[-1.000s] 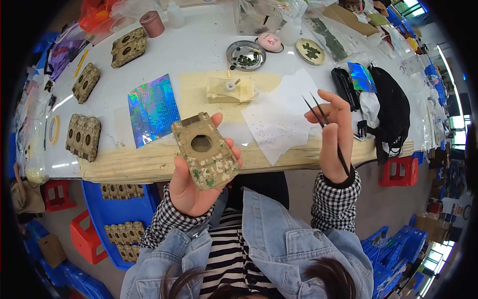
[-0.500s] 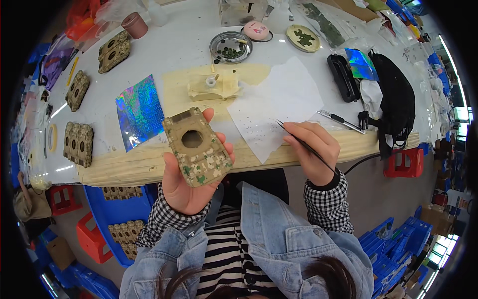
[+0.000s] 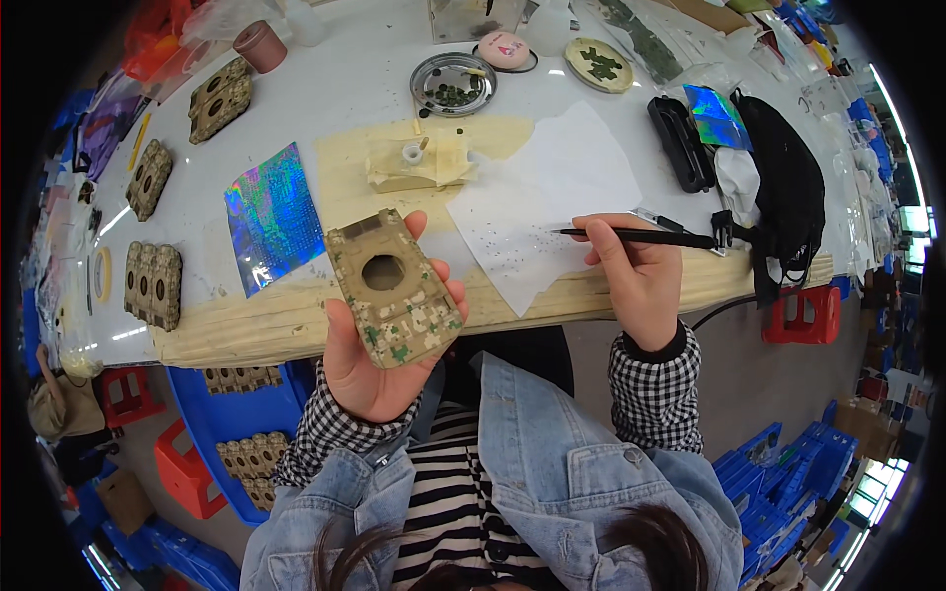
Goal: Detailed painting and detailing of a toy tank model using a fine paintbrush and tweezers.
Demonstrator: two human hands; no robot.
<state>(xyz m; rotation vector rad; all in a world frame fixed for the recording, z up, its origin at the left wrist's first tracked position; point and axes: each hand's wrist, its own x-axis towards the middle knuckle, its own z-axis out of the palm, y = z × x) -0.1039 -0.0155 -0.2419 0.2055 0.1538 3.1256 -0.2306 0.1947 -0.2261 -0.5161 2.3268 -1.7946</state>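
Two hands in use. Left hand: one shell, camouflaged, round hole upward, cradled between thumb and fingers just left of the paper; hold and pose little altered over the past second. Right hand: one pair of black tweezers, pinched between thumb and fingers, over the right part of the paper. Change on record: a second ago, raised at the right of the paper, prongs spread and pointing up; half a second ago, lowered slantwise; now nearly level, tips leftward, at the right fringe of the specks on the paper. Meaning, by judgement: tool now at the small pieces rather than in the air; shell untouched by the tips. Prongs seemingly narrow; speck between them or none, cannot tell. Nearby, unhandled: one taped block and one foil sheet, left of the paper; one pen, just right of it.
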